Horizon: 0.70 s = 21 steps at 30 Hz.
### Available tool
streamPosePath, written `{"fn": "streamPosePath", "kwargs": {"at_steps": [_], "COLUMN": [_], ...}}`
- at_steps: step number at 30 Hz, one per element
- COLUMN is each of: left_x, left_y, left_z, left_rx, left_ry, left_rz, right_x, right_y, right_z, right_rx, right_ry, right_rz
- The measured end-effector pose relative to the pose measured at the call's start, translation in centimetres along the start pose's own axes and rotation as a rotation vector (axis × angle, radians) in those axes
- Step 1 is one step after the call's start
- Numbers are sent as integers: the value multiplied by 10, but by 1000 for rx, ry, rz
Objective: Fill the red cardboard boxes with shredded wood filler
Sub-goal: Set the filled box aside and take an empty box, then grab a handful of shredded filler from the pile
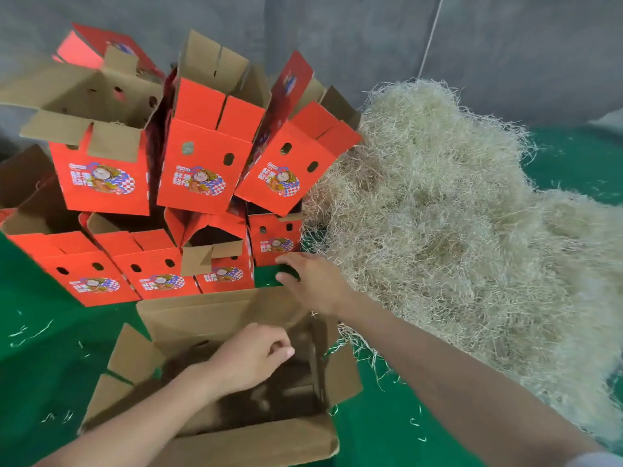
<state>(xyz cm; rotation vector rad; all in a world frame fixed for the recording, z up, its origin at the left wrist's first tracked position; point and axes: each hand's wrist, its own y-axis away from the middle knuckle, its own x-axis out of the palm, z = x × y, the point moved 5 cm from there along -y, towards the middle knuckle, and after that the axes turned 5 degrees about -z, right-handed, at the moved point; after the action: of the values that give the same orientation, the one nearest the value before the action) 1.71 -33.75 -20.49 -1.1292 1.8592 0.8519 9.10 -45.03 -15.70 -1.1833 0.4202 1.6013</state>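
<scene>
Your left hand (251, 357) hovers over open box (215, 318) before you, fingers curled; whether pinching anything, unclear (blurred). Your right hand (313, 284) flat, empty, at box's far flap, beside filler heap (455, 230). Red boxes (199, 163) stacked behind.

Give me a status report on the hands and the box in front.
Left hand curled over the open box, holding nothing. Right hand open, stretched out beside the filler pile. No filler seen in box. Nothing in the way.
</scene>
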Motion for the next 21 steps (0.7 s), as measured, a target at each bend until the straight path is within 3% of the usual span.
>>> {"fn": "streamPosePath", "kwargs": {"at_steps": [4,8,10,12,14,18,21], "left_x": [2,9,11,12,11,3,-6], "left_y": [-25,-56,-73,-89,-104,-132,-153], "left_z": [-70,-107,-117,-125,-130,-130,-123], "left_rx": [185,235,224,216,222,194,122], "left_ry": [188,272,275,275,281,291,312], "left_rz": [-81,-33,-30,-36,-54,-75,-134], "right_x": [-51,-127,-159,-172,-167,-146,-179], "right_y": [28,53,71,83,86,76,44], "right_z": [-75,-188,-241,-280,-302,-322,-308], "right_rx": [179,614,874,1032,1078,1002,832], "right_ry": [58,318,282,93,14,203,192], "right_rz": [-170,-279,-283,-279,-243,-13,-324]}}
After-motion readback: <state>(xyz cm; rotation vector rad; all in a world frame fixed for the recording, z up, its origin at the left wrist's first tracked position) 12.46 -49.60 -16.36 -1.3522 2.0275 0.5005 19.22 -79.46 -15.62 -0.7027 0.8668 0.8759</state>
